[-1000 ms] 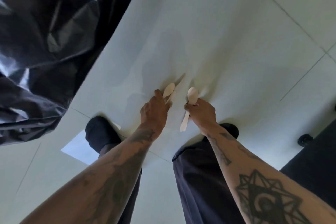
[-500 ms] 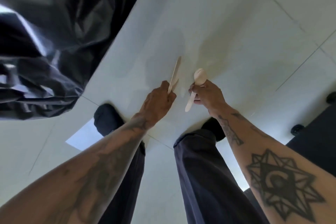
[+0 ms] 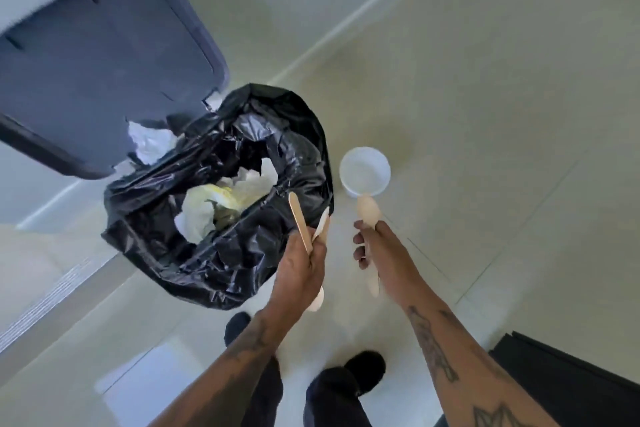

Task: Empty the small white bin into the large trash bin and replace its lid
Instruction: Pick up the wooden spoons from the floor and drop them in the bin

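Black plastic is lining the large trash bin [image 3: 221, 204], lid [image 3: 100, 59] raised, crumpled white paper [image 3: 207, 211] lying inside. Just beside it, the small white bin [image 3: 364, 172] is standing open on the tiled floor [image 3: 485, 114]. The left hand [image 3: 301, 267] is gripping wooden utensils [image 3: 300, 222]; the right hand [image 3: 375, 246] is closing around a wooden spoon [image 3: 370, 215].

In the centre of the frame, the left hand [image 3: 300, 265] grips wooden sticks [image 3: 300, 226] at the edge of the black-lined large bin [image 3: 221, 246], whose dark lid [image 3: 100, 59] stands open at upper left. The right hand [image 3: 375, 246] holds a wooden spoon [image 3: 369, 213] just below the small white bin [image 3: 364, 172] on the floor [image 3: 485, 114].
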{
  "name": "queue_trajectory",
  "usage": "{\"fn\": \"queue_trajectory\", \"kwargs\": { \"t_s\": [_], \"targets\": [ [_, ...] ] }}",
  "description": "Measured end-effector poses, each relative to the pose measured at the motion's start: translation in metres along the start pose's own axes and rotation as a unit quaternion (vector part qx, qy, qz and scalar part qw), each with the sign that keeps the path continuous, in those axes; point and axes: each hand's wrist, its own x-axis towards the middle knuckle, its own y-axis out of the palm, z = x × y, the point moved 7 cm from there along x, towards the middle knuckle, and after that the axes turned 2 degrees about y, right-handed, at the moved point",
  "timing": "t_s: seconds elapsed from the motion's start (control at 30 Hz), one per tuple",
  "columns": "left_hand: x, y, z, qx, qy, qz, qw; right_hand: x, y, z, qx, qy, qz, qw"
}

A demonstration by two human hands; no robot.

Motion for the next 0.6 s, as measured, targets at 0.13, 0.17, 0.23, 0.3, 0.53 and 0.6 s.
{"fn": "queue_trajectory", "kwargs": {
  "t_s": [0.13, 0.17, 0.23, 0.3, 0.53, 0.6],
  "targets": [
    [0.002, -0.065, -0.028, -0.062, -0.012, -0.025, 0.998, -0.03, 0.058, 0.055, 0.014, -0.017, 0.059, 0.998],
    [0.004, -0.082, -0.026, -0.063, -0.021, -0.032, 0.997, -0.032, 0.077, 0.061, 0.019, -0.011, 0.073, 0.997],
    [0.014, -0.115, -0.013, -0.052, -0.041, -0.045, 0.997, -0.032, 0.114, 0.069, 0.045, 0.018, 0.089, 0.995],
    [0.032, -0.147, 0.006, -0.001, -0.055, -0.046, 0.997, -0.023, 0.148, 0.072, 0.081, 0.053, 0.082, 0.992],
    [0.111, -0.2, 0.066, 0.303, -0.047, 0.007, 0.952, 0.041, 0.234, 0.061, 0.124, 0.161, 0.033, 0.979],
    [0.126, -0.201, 0.079, 0.302, -0.06, 0.026, 0.951, 0.057, 0.245, 0.054, 0.13, 0.185, 0.012, 0.974]
  ]
}}
